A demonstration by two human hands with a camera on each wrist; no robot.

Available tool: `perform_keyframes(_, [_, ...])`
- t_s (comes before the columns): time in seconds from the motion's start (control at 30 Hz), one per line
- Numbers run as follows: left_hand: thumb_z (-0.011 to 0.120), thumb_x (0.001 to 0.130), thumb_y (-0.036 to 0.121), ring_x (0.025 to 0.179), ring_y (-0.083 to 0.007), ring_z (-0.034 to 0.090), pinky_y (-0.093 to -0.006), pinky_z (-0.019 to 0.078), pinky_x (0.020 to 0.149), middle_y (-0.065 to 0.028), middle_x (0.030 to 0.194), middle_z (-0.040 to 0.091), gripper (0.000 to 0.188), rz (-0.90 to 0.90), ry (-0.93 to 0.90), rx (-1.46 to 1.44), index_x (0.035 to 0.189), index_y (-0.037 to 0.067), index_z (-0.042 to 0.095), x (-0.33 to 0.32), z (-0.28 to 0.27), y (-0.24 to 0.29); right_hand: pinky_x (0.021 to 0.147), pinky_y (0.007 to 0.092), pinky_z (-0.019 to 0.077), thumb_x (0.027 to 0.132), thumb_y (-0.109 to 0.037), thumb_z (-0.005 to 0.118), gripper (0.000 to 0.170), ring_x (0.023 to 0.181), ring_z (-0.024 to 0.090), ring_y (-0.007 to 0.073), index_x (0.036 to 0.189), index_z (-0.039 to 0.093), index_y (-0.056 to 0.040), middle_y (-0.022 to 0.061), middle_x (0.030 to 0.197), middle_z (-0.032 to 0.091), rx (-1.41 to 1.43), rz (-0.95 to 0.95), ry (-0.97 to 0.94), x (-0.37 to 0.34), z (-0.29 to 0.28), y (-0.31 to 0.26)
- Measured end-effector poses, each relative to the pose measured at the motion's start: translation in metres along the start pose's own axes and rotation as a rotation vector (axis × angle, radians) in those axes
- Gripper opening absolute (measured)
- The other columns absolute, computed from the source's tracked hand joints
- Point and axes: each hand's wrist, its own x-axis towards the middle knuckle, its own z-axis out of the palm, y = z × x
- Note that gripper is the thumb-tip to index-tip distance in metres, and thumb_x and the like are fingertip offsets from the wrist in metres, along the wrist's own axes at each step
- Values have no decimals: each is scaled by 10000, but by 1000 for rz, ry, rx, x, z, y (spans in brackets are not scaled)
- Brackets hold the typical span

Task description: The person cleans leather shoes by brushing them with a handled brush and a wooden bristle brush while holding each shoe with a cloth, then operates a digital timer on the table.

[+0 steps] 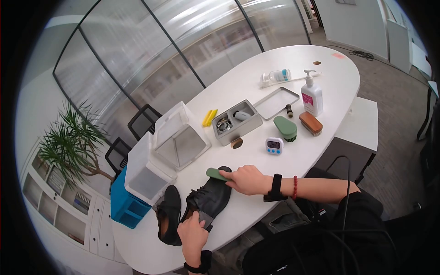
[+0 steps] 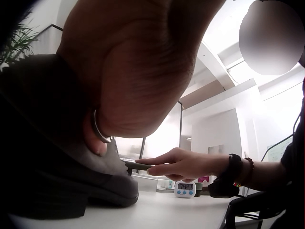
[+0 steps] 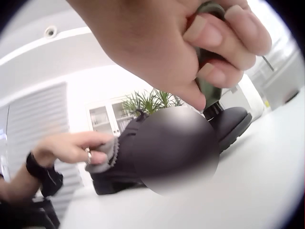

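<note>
right hand (image 1: 250,179), green brush (image 1: 214,173) gripped, shoe (image 1: 214,197) beneath

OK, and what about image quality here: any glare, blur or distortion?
Head view: fisheye bowing, dark corners, bright streaks across the translucent partition; left wrist: left hand dark against a washed-out background, round blurred patch at upper right; right wrist: round blurred patch hiding part of the black shoe, background very bright.

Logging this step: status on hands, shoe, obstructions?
Right hand grips green brush at toe of black shoe; left hand holds its heel end. Black shoe sole-down. Second shoe close alongside; nothing seen blocking brush.
</note>
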Motion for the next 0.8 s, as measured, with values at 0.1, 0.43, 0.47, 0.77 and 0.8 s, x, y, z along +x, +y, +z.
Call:
perform_keyframes(0.1, [688,826,84,838,-371,653,-479,434,730,-151,835,674,155,-14,-26,10,932,31,587,0,-2,1,449,325,381,1008,-379,579,569,512,493,143,1512,486,-133,55,622,508,940,204,-492,16,-9,8])
perform_keyframes(0.43, [684,828,78,885,-415,646,-512,454,748,-192,879,680,188,-17,-24,-35,974,17,583,0,-4,2,600,516,497,994,-396,578,460,654,657,412,1414,589,-209,206,708,664,134,-6,-118,6,-5,14])
perform_keyframes(0.47, [684,828,78,885,-415,646,-512,454,748,-192,879,680,188,-17,-24,-34,974,17,583,0,-4,2,600,516,497,994,-396,578,460,654,657,412,1414,589,-209,206,708,664,134,-6,-118,5,-5,14])
perform_keyframes(0.77, [684,834,86,873,-366,658,-472,437,746,-156,873,687,172,-31,-41,9,968,23,596,0,-3,2,656,406,506,1007,-386,584,501,676,652,325,1446,560,-146,184,733,644,449,-63,-221,9,-1,7])
perform_keyframes(0.8, [686,831,84,869,-366,658,-471,438,741,-156,871,687,175,-24,-32,5,968,23,596,0,-4,2,656,406,506,1007,-386,584,501,676,652,325,1446,560,-146,184,733,644,450,-63,-223,11,-4,4])
